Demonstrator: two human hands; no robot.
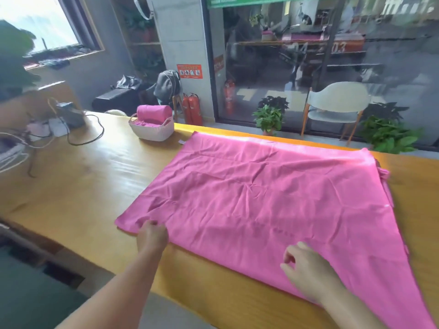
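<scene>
Right hand (306,269) closest to lens, entering from 5 o'clock. It sits over the near edge of the pink cloth (273,198). Fingers loosely curled, thumb and forefinger a little apart. Motion blur; cannot tell whether it pinches any fabric or only hovers.

Left hand (152,236) comes in from 7 o'clock, forearm bare. Fingers bent down onto the cloth's near-left corner, pinching it. Creases fan out from the hand toward 1 o'clock. Fingertips hidden behind the back of the hand.

Cloth lies spread flat and wrinkled on the wooden table (83,186). It fills the table's right half, running from the near edge out toward 12 o'clock. From the left hand, the bulk of it lies toward 2 o'clock; from the right hand, toward 12 o'clock. Its right side shows doubled layers at 3 o'clock.

At 11 o'clock from the cloth, just apart from its far-left corner: a white basket (152,134) with a rolled pink bundle (154,112) on top. Black cable (95,136) loops on the table at 10 o'clock.

Beyond the table: fire extinguishers (192,110) at 12 o'clock, a potted plant (269,117) and a pale chair (337,100) toward 1 o'clock.
</scene>
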